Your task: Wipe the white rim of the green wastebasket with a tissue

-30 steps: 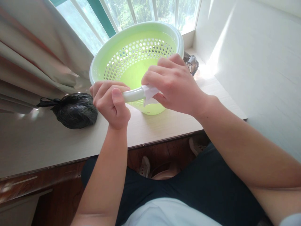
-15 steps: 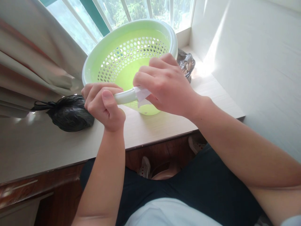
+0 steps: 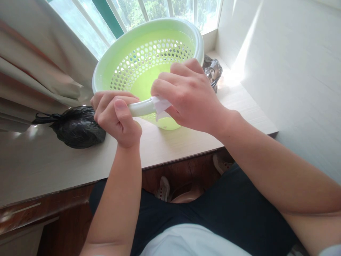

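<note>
A light green plastic basket point(image 3: 153, 76) with rows of round holes leans tilted toward me over the pale ledge. My left hand point(image 3: 117, 117) is closed around its thick rim at the near left. My right hand point(image 3: 190, 94) pinches a white wipe point(image 3: 161, 105), folded over the near rim a little to the right of the left hand. Part of the wipe hangs below the rim; the rest is hidden under the right fingers. The inside of the basket shows a plain green bottom and holds nothing that I can see.
A tied black plastic bag point(image 3: 78, 128) lies left of the basket on the ledge point(image 3: 170, 149). Behind the basket, at right, is a crumpled dark bag point(image 3: 213, 73). A curtain point(image 3: 45, 53) hangs at left, a barred window point(image 3: 157, 10) stands behind, and a pale wall point(image 3: 290, 64) rises at right.
The basket's far rim has tipped up slightly, and its right side sits a touch farther right. Both hands keep their holds, with the wipe at the same spot on the rim.
</note>
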Tool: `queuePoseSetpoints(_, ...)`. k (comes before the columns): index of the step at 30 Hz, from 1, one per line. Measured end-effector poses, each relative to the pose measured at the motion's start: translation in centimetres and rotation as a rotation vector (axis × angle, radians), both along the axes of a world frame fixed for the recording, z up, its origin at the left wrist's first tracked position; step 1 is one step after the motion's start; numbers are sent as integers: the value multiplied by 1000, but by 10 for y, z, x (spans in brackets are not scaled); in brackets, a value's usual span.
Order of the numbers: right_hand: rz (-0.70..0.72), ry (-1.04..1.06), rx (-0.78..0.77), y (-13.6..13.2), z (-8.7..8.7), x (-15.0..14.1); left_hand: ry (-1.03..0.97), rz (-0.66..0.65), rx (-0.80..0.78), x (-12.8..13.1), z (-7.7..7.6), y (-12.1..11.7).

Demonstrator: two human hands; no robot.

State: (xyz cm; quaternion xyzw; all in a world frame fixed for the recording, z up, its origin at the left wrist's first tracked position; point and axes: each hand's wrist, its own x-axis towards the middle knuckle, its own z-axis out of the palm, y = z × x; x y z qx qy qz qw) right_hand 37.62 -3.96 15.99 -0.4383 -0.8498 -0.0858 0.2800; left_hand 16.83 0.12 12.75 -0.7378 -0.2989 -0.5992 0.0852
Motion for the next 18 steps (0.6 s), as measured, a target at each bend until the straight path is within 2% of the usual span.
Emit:
queuePoseSetpoints(5,-3,12,-33,0,1,0,12,-40,-58,-4,-5,2)
queuePoseSetpoints(12,-24,-22,-31,-1,0,-2,30,-6,-102,-12,-12,7)
queuePoseSetpoints(18,-45,-17,71,-1,-3,-3,34,-15,-54,-8,-6,4)
